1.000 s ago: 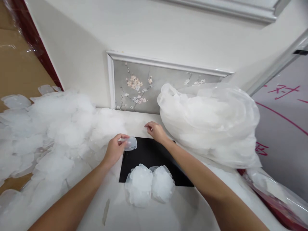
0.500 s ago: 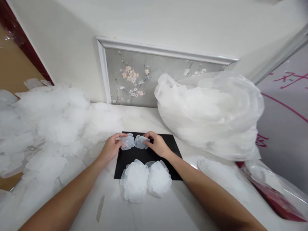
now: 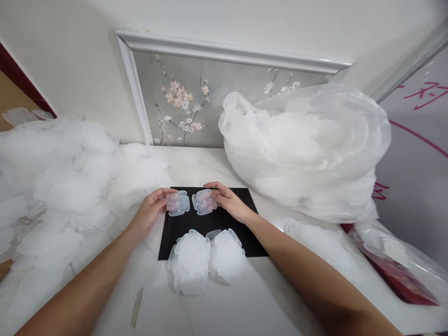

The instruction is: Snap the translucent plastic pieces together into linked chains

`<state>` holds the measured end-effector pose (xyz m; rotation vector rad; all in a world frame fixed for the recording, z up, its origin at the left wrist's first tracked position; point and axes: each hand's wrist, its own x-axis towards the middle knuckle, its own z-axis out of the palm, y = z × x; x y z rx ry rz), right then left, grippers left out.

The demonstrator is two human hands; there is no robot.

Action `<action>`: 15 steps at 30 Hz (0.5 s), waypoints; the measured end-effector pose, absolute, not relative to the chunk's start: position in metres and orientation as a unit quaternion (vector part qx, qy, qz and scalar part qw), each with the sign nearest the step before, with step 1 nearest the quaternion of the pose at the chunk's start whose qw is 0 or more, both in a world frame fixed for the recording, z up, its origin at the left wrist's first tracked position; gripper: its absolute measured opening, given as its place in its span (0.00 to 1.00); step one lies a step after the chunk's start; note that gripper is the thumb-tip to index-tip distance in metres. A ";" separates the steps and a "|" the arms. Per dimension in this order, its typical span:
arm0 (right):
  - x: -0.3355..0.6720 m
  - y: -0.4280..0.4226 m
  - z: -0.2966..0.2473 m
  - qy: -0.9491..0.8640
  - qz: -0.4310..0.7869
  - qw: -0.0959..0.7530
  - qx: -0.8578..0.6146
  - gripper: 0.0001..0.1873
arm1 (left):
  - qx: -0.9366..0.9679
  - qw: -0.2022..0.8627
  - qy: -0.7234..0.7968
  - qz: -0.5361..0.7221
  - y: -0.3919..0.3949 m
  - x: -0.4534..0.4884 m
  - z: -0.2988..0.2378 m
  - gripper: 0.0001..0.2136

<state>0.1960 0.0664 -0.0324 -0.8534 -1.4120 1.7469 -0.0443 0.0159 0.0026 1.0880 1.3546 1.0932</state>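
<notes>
My left hand (image 3: 150, 212) pinches a small translucent plastic piece (image 3: 178, 203) by its left edge. My right hand (image 3: 226, 200) holds a second, like piece (image 3: 203, 202) by its right edge. Both pieces face me side by side, almost touching, above the far part of a black mat (image 3: 224, 224). On the mat's near edge lie two stacks of the same translucent pieces, a left stack (image 3: 189, 261) and a right stack (image 3: 227, 254).
A large heap of loose translucent pieces (image 3: 66, 182) covers the table's left side. A big white plastic bag (image 3: 304, 149) full of pieces sits at the right. A framed flower picture (image 3: 196, 98) leans on the wall behind. A red packet in clear film (image 3: 395, 275) lies at the right edge.
My right hand came back from the bag's side with a second piece and brought it next to the left hand's piece. Both pieces now face me. The camera tilted down.
</notes>
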 end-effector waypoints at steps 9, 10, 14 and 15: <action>0.200 0.064 -0.032 -0.543 0.684 0.359 -0.328 0.22 | 0.452 0.540 0.560 0.436 0.017 -0.047 0.002 0.19; 0.200 0.064 -0.032 -0.545 0.686 0.357 -0.325 0.23 | 0.456 0.543 0.556 0.433 0.017 -0.048 0.002 0.21; 0.200 0.065 -0.031 -0.551 0.693 0.345 -0.311 0.30 | 0.477 0.552 0.537 0.424 0.017 -0.049 0.001 0.28; 0.200 0.065 -0.031 -0.552 0.695 0.344 -0.306 0.31 | 0.484 0.552 0.532 0.421 0.017 -0.050 0.001 0.29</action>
